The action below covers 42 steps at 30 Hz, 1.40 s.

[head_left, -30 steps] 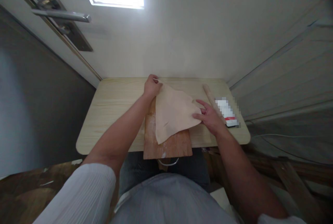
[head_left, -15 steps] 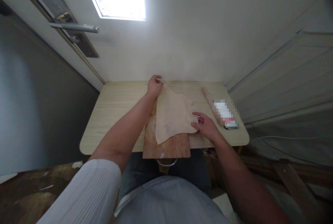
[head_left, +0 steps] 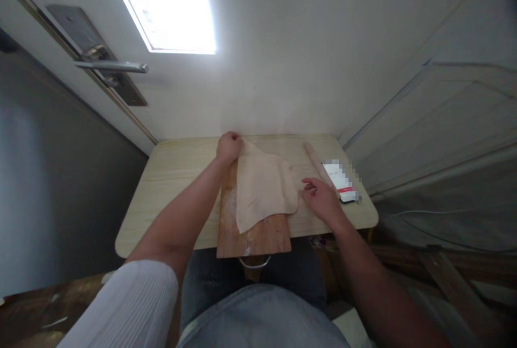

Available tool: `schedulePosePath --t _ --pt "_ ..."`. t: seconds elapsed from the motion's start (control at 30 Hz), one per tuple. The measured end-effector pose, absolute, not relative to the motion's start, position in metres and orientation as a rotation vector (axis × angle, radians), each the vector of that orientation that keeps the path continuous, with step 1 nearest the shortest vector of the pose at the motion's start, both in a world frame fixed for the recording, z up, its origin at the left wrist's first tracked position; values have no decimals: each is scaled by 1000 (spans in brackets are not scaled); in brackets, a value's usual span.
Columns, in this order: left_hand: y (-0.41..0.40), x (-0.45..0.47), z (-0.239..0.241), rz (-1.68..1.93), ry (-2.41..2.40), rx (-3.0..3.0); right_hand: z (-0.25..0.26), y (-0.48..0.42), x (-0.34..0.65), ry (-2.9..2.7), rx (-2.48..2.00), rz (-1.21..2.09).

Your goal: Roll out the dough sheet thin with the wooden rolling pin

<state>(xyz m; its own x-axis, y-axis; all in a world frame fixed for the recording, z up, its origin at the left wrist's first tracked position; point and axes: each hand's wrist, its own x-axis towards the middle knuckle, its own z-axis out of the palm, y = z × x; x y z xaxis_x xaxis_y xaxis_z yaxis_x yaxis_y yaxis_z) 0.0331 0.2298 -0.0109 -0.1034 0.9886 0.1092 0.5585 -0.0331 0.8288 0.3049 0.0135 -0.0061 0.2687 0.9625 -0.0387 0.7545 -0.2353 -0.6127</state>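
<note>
Head view, looking down past 2 bare forearms onto a small pale surface point(head_left: 173, 175) set against a white wall. Left hand point(head_left: 229, 147) closed in a pinch on the far corner of the dough point(head_left: 262, 186), near the surface's far edge. Right hand point(head_left: 321, 197) just beside the dough's right edge, fingers loosely curled; touching the sheet or just off it, impossible to tell, and nothing seen held in it. Hands well apart, with the dough between them.

Dough a thin, pale, roughly triangular sheet, draped across the board point(head_left: 254, 235), its right part lying past the board's edge onto the surface. Board long and reddish-brown, lightly floured on its left strip, its near end jutting over the surface's near edge, with a metal loop point(head_left: 252, 264) hanging below it.

Rolling pin point(head_left: 313, 157) lying aslant on the surface beyond the right hand, with a white-and-red pack point(head_left: 341, 181) just beside it near the right corner. Door handle point(head_left: 111, 66) on a metal plate up at the left. White ribbed sleeve point(head_left: 125, 310) on the left upper arm, at the bottom left.
</note>
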Motion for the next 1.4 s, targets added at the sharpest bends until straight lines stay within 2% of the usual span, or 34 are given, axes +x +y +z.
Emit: schedulePosePath --t 0.1,0.17,0.3,0.43,0.63,0.8,0.9,0.97,1.03,1.13,1.27,1.4 --pt "204 34 -6 1005 1693 1843 10 33 321 -1575 -2307 72" --pt "174 30 -2 988 1633 1990 16 46 328 -1561 -2448 -77" --pt "82 12 3 879 1412 2200 17 64 333 -1584 -2572 -54" --pt "-4 -6 -4 569 1287 2357 16 72 333 -1560 -2619 19" --pt "-51 -17 -20 408 1284 2371 20 79 341 -1531 -2709 245" --pt "-41 -25 -8 523 1377 2281 22 71 334 -1618 -2578 236" --pt "-7 -26 11 862 1477 2256 19 64 306 -1846 -2211 183" --pt "28 -20 22 1094 1482 2281 15 64 279 -2033 -1979 269" --pt "67 -9 27 1180 1523 2319 11 70 251 -2180 -1835 324" --pt "118 9 19 956 1671 2368 8 83 222 -2324 -1735 302" --pt "153 23 -1 513 1807 2363 8 94 213 -2273 -1835 232" --pt "155 25 -11 385 1814 2393 1 101 213 -2101 -2020 86"
